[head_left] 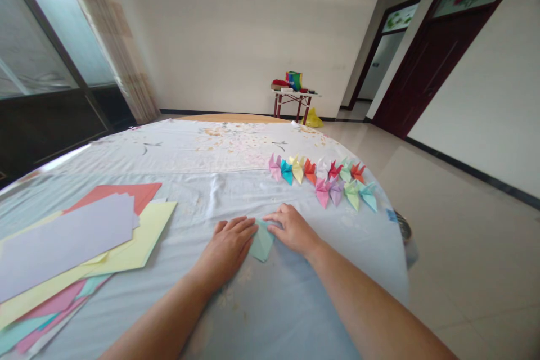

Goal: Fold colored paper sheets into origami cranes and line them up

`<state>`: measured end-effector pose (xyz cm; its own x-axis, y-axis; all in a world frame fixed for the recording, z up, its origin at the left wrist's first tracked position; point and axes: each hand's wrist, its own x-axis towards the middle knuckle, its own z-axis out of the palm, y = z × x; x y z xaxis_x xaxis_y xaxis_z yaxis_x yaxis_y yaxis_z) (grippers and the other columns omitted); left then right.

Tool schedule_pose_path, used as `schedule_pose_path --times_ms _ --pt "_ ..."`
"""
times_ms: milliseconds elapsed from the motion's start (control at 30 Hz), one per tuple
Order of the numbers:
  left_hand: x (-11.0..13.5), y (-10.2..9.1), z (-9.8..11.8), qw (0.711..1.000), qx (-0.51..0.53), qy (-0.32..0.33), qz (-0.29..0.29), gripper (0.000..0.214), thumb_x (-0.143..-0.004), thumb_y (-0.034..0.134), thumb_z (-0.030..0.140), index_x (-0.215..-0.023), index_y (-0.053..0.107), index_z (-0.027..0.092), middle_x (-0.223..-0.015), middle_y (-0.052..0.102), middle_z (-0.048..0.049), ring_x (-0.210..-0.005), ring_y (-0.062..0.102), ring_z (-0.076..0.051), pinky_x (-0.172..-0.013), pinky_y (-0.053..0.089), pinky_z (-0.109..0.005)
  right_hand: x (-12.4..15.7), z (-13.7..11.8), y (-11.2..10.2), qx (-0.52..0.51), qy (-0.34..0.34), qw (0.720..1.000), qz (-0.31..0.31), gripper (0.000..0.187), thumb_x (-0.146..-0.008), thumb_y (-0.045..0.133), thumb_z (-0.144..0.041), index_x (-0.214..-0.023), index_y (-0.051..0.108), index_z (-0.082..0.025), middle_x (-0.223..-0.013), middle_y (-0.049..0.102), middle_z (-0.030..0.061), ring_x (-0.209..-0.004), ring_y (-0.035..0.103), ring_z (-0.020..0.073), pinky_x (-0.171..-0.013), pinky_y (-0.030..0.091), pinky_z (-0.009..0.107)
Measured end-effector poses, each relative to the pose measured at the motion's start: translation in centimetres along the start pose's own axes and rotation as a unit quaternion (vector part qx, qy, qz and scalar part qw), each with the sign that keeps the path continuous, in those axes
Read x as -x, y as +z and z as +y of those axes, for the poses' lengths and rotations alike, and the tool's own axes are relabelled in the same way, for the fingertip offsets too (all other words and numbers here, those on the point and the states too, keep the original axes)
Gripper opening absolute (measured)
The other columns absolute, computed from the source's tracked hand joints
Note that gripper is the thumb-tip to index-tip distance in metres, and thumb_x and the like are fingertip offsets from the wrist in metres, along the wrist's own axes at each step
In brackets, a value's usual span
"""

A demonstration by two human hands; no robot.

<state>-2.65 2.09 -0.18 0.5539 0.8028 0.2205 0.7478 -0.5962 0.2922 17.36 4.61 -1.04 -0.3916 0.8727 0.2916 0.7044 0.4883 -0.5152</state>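
A small piece of folded light-green paper (262, 243) lies on the cloth-covered table between my two hands, one pointed end toward me. My left hand (230, 244) holds down its left edge, the fingers close together and partly covering it. At the upper right edge, my right hand (291, 229) grips the paper between bent fingers and thumb. Exactly how the fingertips hold the fold is too small to make out. Beyond my right hand stand several folded paper cranes, among them a pink crane (323, 192) and a light-blue crane (368, 197).
To the left lies a loose pile of coloured paper, with a lavender sheet (71, 239) on top and a yellow sheet (145, 236) beneath. A floral tablecloth (177, 152) covers the round table. A small side table (295, 94) with items stands against the far wall.
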Motion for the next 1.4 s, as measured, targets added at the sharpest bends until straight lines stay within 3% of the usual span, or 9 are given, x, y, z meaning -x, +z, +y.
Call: schedule_pose_path --times_ms 167,367,733,867,967,1100,1400 --pt "0.0 0.1 0.4 0.999 -0.051 0.001 0.003 0.033 -0.088 0.035 0.026 -0.117 0.052 0.028 -0.125 0.055 -0.0031 -0.116 0.044 -0.022 -0.091 0.033 -0.040 0.0 -0.3 0.0 0.064 -0.045 0.997 -0.023 0.030 -0.081 0.053 -0.019 -0.108 0.062 -0.031 -0.095 0.052 0.0045 -0.092 0.045 0.0171 -0.083 0.036 0.030" --pt "0.1 0.3 0.6 0.997 -0.075 -0.011 0.004 0.034 -0.088 0.034 0.023 -0.117 0.051 0.028 -0.126 0.053 -0.0039 -0.117 0.043 -0.022 -0.091 0.031 -0.042 -0.1 -0.9 -0.3 0.112 -0.050 0.992 -0.040 0.028 -0.084 0.049 -0.023 -0.106 0.062 -0.033 -0.095 0.053 0.0042 -0.093 0.041 0.0184 -0.080 0.033 0.032" --pt "0.2 0.6 0.4 0.997 -0.070 -0.013 0.008 0.031 -0.087 0.035 0.020 -0.111 0.053 0.029 -0.126 0.053 -0.0025 -0.117 0.043 -0.023 -0.093 0.027 -0.045 1.2 -0.7 -4.6 0.146 -0.018 0.982 -0.120 0.021 -0.074 0.056 -0.017 -0.084 0.070 -0.029 -0.087 0.059 0.0041 -0.092 0.042 0.0218 -0.076 0.028 0.035" --pt "0.1 0.6 0.5 0.997 -0.077 -0.012 0.010 0.032 -0.086 0.035 0.020 -0.110 0.054 0.027 -0.126 0.054 -0.0033 -0.117 0.043 -0.023 -0.094 0.027 -0.046 0.7 -0.7 -3.4 0.125 -0.018 0.991 -0.040 0.023 -0.078 0.053 -0.020 -0.093 0.068 -0.027 -0.088 0.059 0.0043 -0.091 0.042 0.0208 -0.076 0.029 0.034" --pt "0.2 0.7 0.6 0.997 -0.081 -0.008 0.007 0.033 -0.086 0.035 0.019 -0.113 0.053 0.027 -0.126 0.054 -0.0037 -0.119 0.041 -0.023 -0.095 0.025 -0.046 0.0 -0.5 -1.5 0.093 -0.062 0.993 -0.032 0.028 -0.080 0.054 -0.030 -0.107 0.062 -0.029 -0.093 0.057 0.0035 -0.092 0.041 0.0198 -0.078 0.030 0.034" --pt "0.4 0.9 0.3 0.997 -0.082 -0.005 0.006 0.036 -0.085 0.036 0.019 -0.116 0.051 0.029 -0.128 0.052 -0.0023 -0.122 0.038 -0.024 -0.097 0.022 -0.048 -0.6 -0.3 0.5 0.097 -0.073 0.992 -0.033 0.034 -0.083 0.052 -0.030 -0.116 0.055 -0.031 -0.099 0.054 0.0043 -0.094 0.039 0.0195 -0.079 0.030 0.033" --pt "1.0 0.7 1.1 0.996 -0.084 -0.032 0.026 0.036 -0.085 0.039 0.022 -0.117 0.052 0.030 -0.125 0.055 -0.0006 -0.123 0.038 -0.025 -0.100 0.016 -0.051 -0.7 -1.3 1.2 0.156 -0.059 0.986 -0.015 0.027 -0.084 0.049 -0.029 -0.108 0.060 -0.031 -0.096 0.053 0.0043 -0.095 0.037 0.0213 -0.077 0.027 0.036"
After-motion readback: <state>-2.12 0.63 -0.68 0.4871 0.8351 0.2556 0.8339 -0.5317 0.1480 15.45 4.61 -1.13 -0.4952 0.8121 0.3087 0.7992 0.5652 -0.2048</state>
